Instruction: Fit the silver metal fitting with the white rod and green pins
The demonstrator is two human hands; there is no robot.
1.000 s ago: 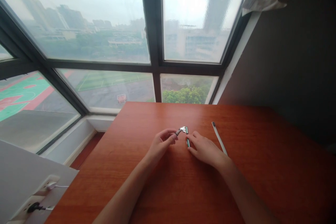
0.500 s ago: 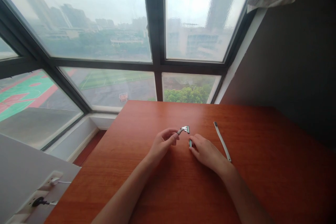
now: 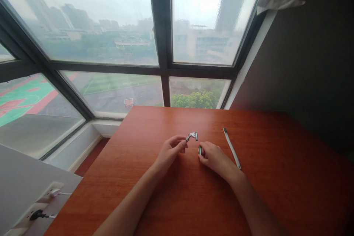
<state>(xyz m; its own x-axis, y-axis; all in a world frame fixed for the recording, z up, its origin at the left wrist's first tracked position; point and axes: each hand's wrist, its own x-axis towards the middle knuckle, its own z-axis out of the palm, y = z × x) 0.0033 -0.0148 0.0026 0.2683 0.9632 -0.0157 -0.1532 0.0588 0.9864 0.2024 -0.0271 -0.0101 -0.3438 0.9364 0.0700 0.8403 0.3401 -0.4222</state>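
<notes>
My left hand [image 3: 170, 152] is closed around the handle of a small metal razor [image 3: 191, 136], whose head sticks out to the right above the wooden table [image 3: 177, 191]. My right hand [image 3: 213, 156] rests on the table just to the right, fingers curled around a small green razor cartridge [image 3: 199, 150] that peeks out at the fingertips. The razor head and the cartridge are a short gap apart.
A thin white stick with a dark tip [image 3: 231, 148] lies on the table right of my right hand. Large windows [image 3: 110, 44] stand behind the table. A wall socket with plugs [image 3: 45, 202] sits at lower left, and a dark wall [image 3: 309, 62] bounds the right.
My right hand has curled its fingers over the green cartridge and drawn in slightly. The left hand keeps the razor in nearly the same place.
</notes>
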